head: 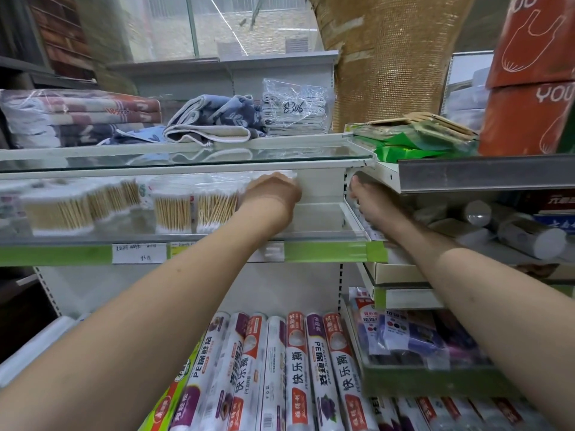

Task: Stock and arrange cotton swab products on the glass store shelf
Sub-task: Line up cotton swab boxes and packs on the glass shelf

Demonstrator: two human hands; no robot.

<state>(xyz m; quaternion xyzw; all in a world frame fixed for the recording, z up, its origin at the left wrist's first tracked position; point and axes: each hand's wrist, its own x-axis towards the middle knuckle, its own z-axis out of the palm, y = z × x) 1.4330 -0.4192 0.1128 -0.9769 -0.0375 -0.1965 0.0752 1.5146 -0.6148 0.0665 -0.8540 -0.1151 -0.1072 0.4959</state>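
Observation:
Clear packs of wooden cotton swabs [172, 213] stand in a row on the shelf [311, 235] under the glass shelf [186, 160]. More swab packs [59, 213] sit further left, blurred. My left hand [273, 192] reaches in at the right end of the row. Its fingers curl away from me round a clear swab pack [281, 175], of which only the white top shows above the knuckles. My right hand [364, 197] reaches into the neighbouring bay under a metal shelf [485, 175], thumb near the perforated upright [344, 188]. Its fingers are hidden.
Folded towels [214, 119] and a bagged stack marked 8306 [294, 107] lie on top of the glass. Rolls of cling film [273, 368] fill the shelf below. Green packets [404, 144] and orange cartons [525, 119] sit top right. White space shows right of my left hand.

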